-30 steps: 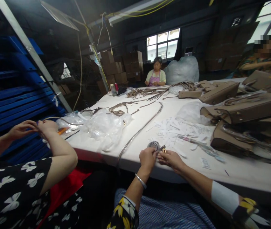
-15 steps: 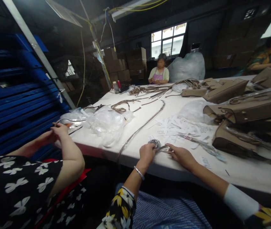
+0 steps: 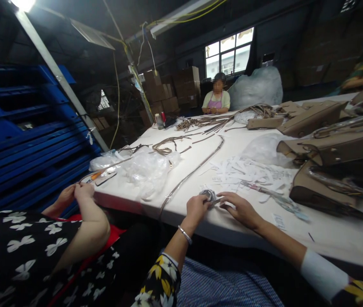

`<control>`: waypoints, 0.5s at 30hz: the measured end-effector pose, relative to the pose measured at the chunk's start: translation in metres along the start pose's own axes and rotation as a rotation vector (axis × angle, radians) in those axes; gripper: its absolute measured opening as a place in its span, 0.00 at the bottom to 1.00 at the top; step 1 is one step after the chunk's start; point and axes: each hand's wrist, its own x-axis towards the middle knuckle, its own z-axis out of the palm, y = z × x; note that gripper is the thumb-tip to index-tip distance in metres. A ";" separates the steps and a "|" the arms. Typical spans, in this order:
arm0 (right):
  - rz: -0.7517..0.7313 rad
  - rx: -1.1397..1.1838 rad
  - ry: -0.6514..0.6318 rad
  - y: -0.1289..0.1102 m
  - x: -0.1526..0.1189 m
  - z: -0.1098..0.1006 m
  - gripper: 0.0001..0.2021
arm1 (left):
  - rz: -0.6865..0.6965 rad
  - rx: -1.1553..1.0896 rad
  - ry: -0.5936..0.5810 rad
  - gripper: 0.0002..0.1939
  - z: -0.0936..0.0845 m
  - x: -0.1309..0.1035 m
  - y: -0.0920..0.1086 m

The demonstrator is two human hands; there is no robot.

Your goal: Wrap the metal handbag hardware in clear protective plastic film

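My left hand (image 3: 197,207), with a silver bangle on the wrist, is closed around a small coiled strap (image 3: 207,195) that looks wrapped in clear film. Close beside it, my right hand (image 3: 240,211) pinches the short brownish free end of this strap between thumb and fingers. Part of the coil is hidden by my left fingers. To the left of my hands, a long brown strap (image 3: 190,171) in clear film runs over the white table (image 3: 156,204) and hangs past its front edge.
Paper slips (image 3: 239,170) and scissors (image 3: 274,198) lie beyond my right hand. Taupe handbags (image 3: 335,149) are piled at the right. Crumpled plastic bags (image 3: 151,170) and more straps (image 3: 167,145) lie left of centre. A co-worker's hands (image 3: 77,194) are at the left; another person (image 3: 216,100) sits opposite.
My right hand has drawn slightly closer to my left, and less of the strap shows between them. The left co-worker's hands have dropped lower. The whole view has shifted a little.
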 end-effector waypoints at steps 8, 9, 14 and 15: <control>0.261 0.385 0.007 0.017 0.029 0.050 0.09 | 0.022 -0.078 -0.010 0.08 0.000 0.003 -0.007; 0.281 0.398 0.017 0.019 0.031 0.052 0.10 | 0.028 -0.097 -0.015 0.09 -0.001 0.003 -0.008; 0.319 0.435 0.023 0.022 0.031 0.054 0.15 | 0.076 -0.241 -0.074 0.13 -0.005 0.005 -0.011; 0.319 0.443 0.017 0.022 0.030 0.053 0.15 | 0.074 -0.264 -0.078 0.14 -0.005 0.006 -0.012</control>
